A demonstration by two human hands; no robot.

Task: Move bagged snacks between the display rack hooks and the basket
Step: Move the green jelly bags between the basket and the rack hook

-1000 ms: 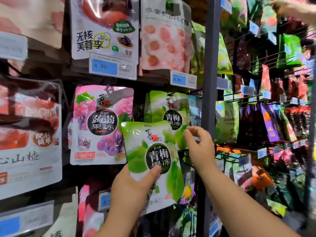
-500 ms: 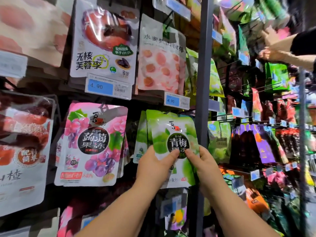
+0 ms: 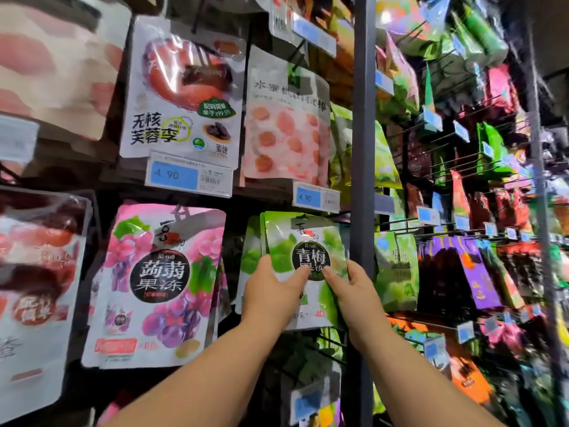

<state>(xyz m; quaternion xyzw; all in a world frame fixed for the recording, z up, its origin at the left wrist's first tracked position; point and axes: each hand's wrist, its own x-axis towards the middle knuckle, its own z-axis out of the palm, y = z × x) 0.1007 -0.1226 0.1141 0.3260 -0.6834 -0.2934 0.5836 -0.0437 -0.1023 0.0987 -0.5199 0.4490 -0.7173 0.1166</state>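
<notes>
Grip: left hand [image 3: 271, 292] and right hand [image 3: 351, 291] each pinch the green jelly bag [image 3: 303, 241], thumbs in front. Align its hang hole with the hidden hook, then push back.

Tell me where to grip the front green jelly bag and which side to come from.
Pinch the green bag at its lower side edges, coming from the front and below. It hangs flat from its top, so only the lower part is free; the left hand and right hand hold it there. The grey post crowds its right edge.
</notes>
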